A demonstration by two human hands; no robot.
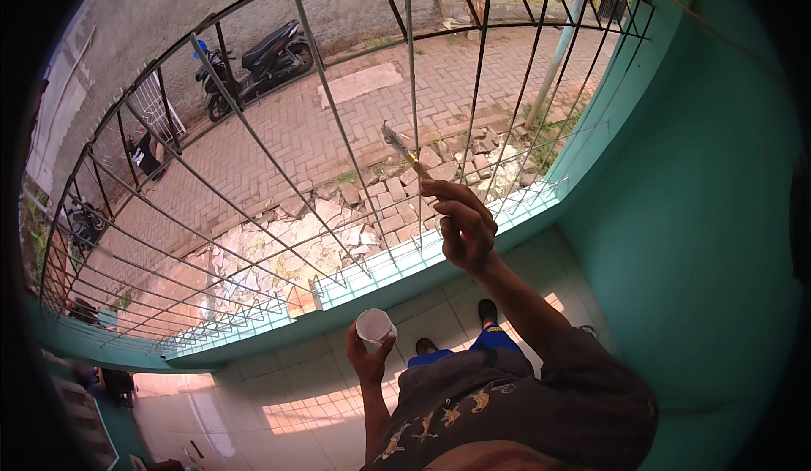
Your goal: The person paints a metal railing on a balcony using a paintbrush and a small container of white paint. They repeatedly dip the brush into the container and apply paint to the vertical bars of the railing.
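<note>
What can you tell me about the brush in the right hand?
The brush is slim, with dark, ragged bristles, a yellowish, metallic-looking band and a thin handle gripped by the fingers of the right hand. It slants up and leftward in the view, bristles farthest from the hand, against the barred grille; whether it touches a bar is unclear.

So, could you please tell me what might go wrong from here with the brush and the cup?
The brush, raised in the right grip, might knock against the metal bars. If its bristles are wet, they could drip. The white cup is open-topped in the left grip, so a tilt might spill any contents onto the tiled floor.
</note>
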